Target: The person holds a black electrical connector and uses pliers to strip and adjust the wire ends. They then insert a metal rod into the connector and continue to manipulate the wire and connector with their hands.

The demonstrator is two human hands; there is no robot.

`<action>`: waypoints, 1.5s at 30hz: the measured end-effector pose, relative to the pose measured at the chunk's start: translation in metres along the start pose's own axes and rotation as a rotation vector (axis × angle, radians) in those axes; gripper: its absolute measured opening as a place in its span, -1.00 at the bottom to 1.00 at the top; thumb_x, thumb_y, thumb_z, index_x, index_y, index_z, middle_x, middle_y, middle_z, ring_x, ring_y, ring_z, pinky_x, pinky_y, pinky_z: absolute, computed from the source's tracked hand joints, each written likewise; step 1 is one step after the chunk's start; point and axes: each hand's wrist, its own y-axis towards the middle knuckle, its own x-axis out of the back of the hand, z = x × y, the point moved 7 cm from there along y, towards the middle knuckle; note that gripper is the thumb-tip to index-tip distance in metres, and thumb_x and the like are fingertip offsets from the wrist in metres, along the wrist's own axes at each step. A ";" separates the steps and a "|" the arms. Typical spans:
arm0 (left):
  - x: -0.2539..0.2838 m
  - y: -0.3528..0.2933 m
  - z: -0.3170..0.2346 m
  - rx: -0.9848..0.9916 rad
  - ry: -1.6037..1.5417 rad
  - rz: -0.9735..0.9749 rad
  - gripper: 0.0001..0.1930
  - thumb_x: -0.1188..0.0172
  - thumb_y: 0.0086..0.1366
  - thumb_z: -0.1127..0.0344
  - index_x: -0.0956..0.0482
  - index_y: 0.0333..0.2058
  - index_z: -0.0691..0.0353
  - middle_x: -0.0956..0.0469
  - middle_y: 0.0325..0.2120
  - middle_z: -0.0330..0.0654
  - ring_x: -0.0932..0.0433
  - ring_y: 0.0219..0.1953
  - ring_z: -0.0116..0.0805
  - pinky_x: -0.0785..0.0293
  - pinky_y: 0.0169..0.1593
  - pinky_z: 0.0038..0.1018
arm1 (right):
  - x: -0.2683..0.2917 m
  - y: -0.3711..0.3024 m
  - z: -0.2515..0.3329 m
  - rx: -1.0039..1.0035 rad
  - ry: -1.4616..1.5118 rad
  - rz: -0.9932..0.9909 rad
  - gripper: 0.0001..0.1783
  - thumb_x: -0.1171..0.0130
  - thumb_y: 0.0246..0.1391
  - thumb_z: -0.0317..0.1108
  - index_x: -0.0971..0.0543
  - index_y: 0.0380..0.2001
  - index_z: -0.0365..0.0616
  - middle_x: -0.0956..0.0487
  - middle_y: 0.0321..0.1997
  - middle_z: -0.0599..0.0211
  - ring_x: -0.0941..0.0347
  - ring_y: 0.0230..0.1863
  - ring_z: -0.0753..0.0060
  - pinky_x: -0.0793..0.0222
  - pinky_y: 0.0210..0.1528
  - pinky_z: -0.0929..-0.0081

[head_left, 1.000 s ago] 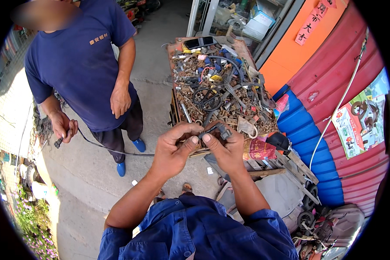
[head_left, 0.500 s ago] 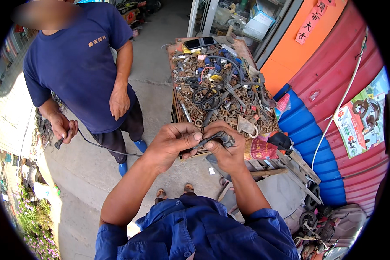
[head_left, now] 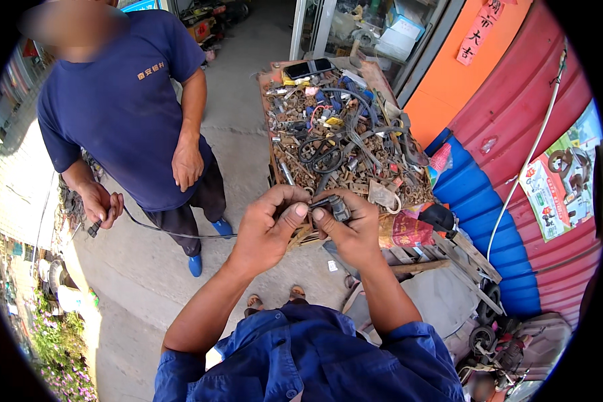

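Note:
In front of my chest both hands meet on a small black cable connector [head_left: 342,210]. My left hand [head_left: 268,228] is closed, its thumb and fingers pinching the cable side of the connector. Closed around the thicker end is my right hand [head_left: 352,234], with its thumb laid along the near side. A black cable [head_left: 181,236] runs left from behind my left hand to a co-worker's hand [head_left: 99,204], which grips a black plug [head_left: 94,230]. My fingers hide part of the connector.
Just beyond my hands stands a table [head_left: 269,84] heaped with rusty nuts, bolts and cables; a phone [head_left: 308,68] lies at its far end. A co-worker [head_left: 120,120] stands to the left. Wooden slats [head_left: 472,254] and a blue-and-red corrugated wall [head_left: 492,201] are at right.
My left thumb has come down closer to my right thumb, and the connector has turned slightly in my fingers. The co-worker still holds the plug, nearly unmoved.

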 end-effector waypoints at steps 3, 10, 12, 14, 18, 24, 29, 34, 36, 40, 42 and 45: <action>0.004 0.003 -0.012 -0.029 0.093 -0.010 -0.73 -0.20 0.43 0.25 -0.56 -0.11 0.38 -0.57 -0.31 -0.29 -0.43 -0.27 -0.62 -0.39 -0.18 -0.61 | -0.003 -0.005 -0.003 -0.132 0.151 -0.011 -0.84 -0.30 0.17 -0.47 -0.61 -0.20 -0.31 -0.59 -0.47 0.41 -0.47 -0.49 0.64 -0.41 -0.44 0.60; 0.006 0.005 -0.015 -0.191 0.219 -0.022 -0.80 -0.17 0.44 0.31 -0.54 -0.17 0.37 -0.54 -0.33 -0.25 -0.43 -0.29 -0.54 -0.39 -0.18 -0.56 | -0.015 -0.007 0.007 -0.171 0.291 0.036 -0.85 -0.28 0.20 -0.46 -0.59 -0.24 -0.33 -0.53 -0.53 0.41 -0.39 -0.60 0.69 -0.37 -0.58 0.64; 0.005 0.003 -0.017 -0.224 0.249 -0.014 -0.81 -0.16 0.44 0.31 -0.53 -0.19 0.37 -0.52 -0.34 -0.25 -0.42 -0.29 -0.53 -0.38 -0.18 -0.56 | -0.018 -0.006 0.009 -0.200 0.379 0.073 -0.85 -0.28 0.20 -0.44 -0.59 -0.24 -0.32 -0.54 -0.52 0.38 -0.42 -0.57 0.65 -0.39 -0.58 0.62; 0.006 0.004 -0.021 -0.169 0.241 -0.027 -0.81 -0.14 0.44 0.31 -0.50 -0.21 0.37 -0.49 -0.36 -0.25 -0.40 -0.30 -0.53 -0.36 -0.19 -0.56 | -0.021 -0.007 0.005 -0.246 0.452 0.086 -0.84 -0.28 0.20 -0.42 -0.60 -0.24 -0.32 -0.56 -0.50 0.35 -0.45 -0.55 0.62 -0.41 -0.57 0.60; 0.006 0.002 -0.019 -0.171 0.273 -0.054 -0.80 -0.12 0.44 0.31 -0.46 -0.23 0.37 -0.43 -0.39 -0.24 -0.35 -0.35 -0.51 -0.33 -0.23 -0.55 | -0.031 -0.011 -0.005 -0.304 0.549 0.034 -0.82 -0.29 0.20 -0.39 -0.63 -0.25 -0.32 -0.59 -0.47 0.31 -0.48 -0.53 0.58 -0.43 -0.56 0.58; 0.012 0.004 -0.022 -0.174 0.369 -0.070 -0.93 -0.06 0.40 0.47 -0.47 -0.19 0.33 -0.49 -0.41 -0.17 -0.44 -0.37 -0.46 -0.44 -0.24 -0.47 | -0.042 -0.017 -0.001 -0.201 0.493 -0.033 -0.82 -0.28 0.21 -0.41 -0.68 -0.26 -0.35 -0.62 -0.46 0.25 -0.52 -0.53 0.56 -0.47 -0.54 0.57; 0.020 0.006 -0.007 -0.001 0.008 -0.037 -0.74 -0.13 0.45 0.20 -0.45 -0.23 0.34 -0.44 -0.38 -0.29 -0.35 -0.38 -0.60 -0.34 -0.28 -0.60 | -0.046 -0.013 0.008 -0.115 0.453 -0.036 -0.82 -0.23 0.24 -0.45 -0.66 -0.25 -0.40 -0.64 -0.38 0.24 -0.59 -0.40 0.54 -0.56 -0.39 0.56; 0.024 0.006 0.004 0.075 -0.194 0.020 -0.76 -0.15 0.45 0.24 -0.52 -0.22 0.36 -0.45 -0.48 -0.35 -0.34 -0.41 -0.61 -0.32 -0.31 -0.60 | -0.036 -0.006 0.007 0.059 0.401 -0.058 -0.76 -0.22 0.25 -0.49 -0.62 -0.09 -0.44 -0.62 -0.31 0.26 -0.61 -0.29 0.54 -0.56 -0.27 0.59; 0.025 0.005 0.005 0.090 -0.217 -0.011 -0.76 -0.16 0.44 0.24 -0.53 -0.22 0.36 -0.43 -0.50 -0.36 -0.31 -0.43 -0.60 -0.29 -0.33 -0.59 | -0.042 -0.007 0.009 0.054 0.406 -0.090 -0.74 -0.24 0.22 -0.51 -0.60 -0.05 -0.42 -0.59 -0.32 0.34 -0.59 -0.33 0.57 -0.54 -0.30 0.60; 0.026 0.004 0.008 0.109 -0.274 -0.023 -0.75 -0.17 0.44 0.23 -0.53 -0.22 0.36 -0.43 -0.50 -0.35 -0.31 -0.43 -0.60 -0.29 -0.34 -0.59 | -0.043 -0.009 0.009 0.125 0.187 -0.121 -0.73 -0.31 0.11 -0.56 -0.63 -0.10 -0.38 -0.57 -0.31 0.33 -0.55 -0.40 0.61 -0.48 -0.40 0.62; 0.028 0.001 0.010 0.125 -0.274 -0.040 -0.76 -0.17 0.43 0.24 -0.53 -0.23 0.36 -0.44 -0.50 -0.35 -0.32 -0.44 -0.60 -0.29 -0.33 -0.59 | -0.040 -0.011 0.019 0.227 -0.038 -0.148 -0.71 -0.34 0.04 -0.58 -0.64 -0.12 -0.35 -0.56 -0.32 0.30 -0.54 -0.43 0.60 -0.45 -0.44 0.62; 0.029 -0.001 0.010 0.139 -0.270 -0.093 -0.77 -0.18 0.43 0.26 -0.53 -0.23 0.36 -0.45 -0.50 -0.35 -0.32 -0.45 -0.61 -0.29 -0.34 -0.60 | -0.046 -0.015 0.038 0.373 -0.278 -0.195 -0.70 -0.35 -0.06 -0.60 -0.66 -0.17 -0.30 -0.56 -0.36 0.20 -0.55 -0.47 0.39 -0.45 -0.46 0.51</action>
